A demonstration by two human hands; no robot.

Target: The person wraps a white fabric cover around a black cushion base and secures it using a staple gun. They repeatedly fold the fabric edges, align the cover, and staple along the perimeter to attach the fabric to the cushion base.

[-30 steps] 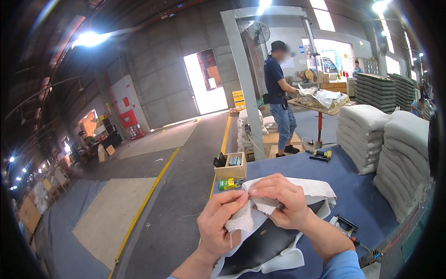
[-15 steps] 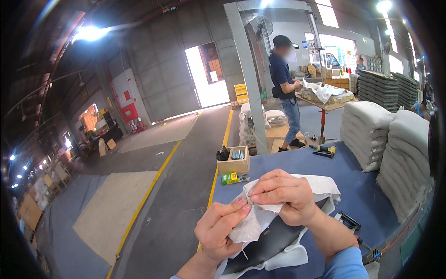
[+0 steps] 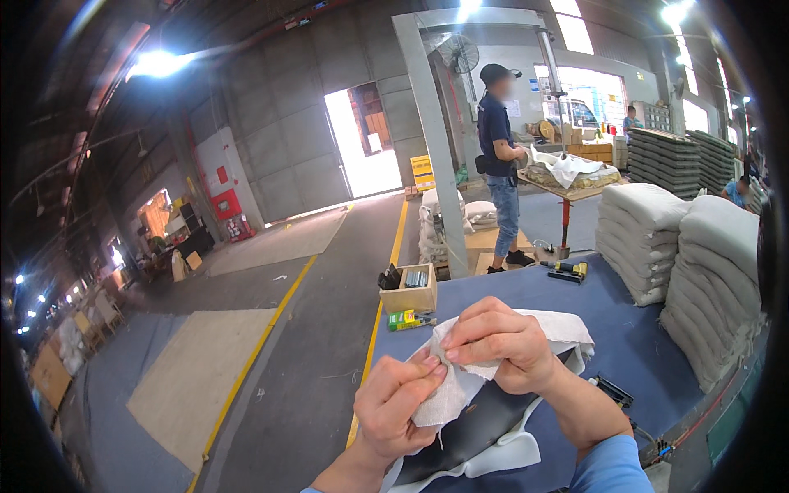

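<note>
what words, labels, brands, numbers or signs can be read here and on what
None reads clearly enough to quote:
Green-and-yellow packet on the blue tabletop: print too small.
Yellow panel right of the bright doorway: dark marks, too small.
Blue sign on the far wall: too small.
Red cabinet: pale mark, blurred.

Off-white woven cloth (image 3: pixel 434 404), its edge raised and gathered into a tight pinched fold; one flap hangs free, trailing a loose thread. Beneath lies a smooth black panel (image 3: pixel 470 434), partly covered, bordered by wavy white padding (image 3: pixel 508 457), on the blue-topped desk (image 3: pixel 643 355).
</note>
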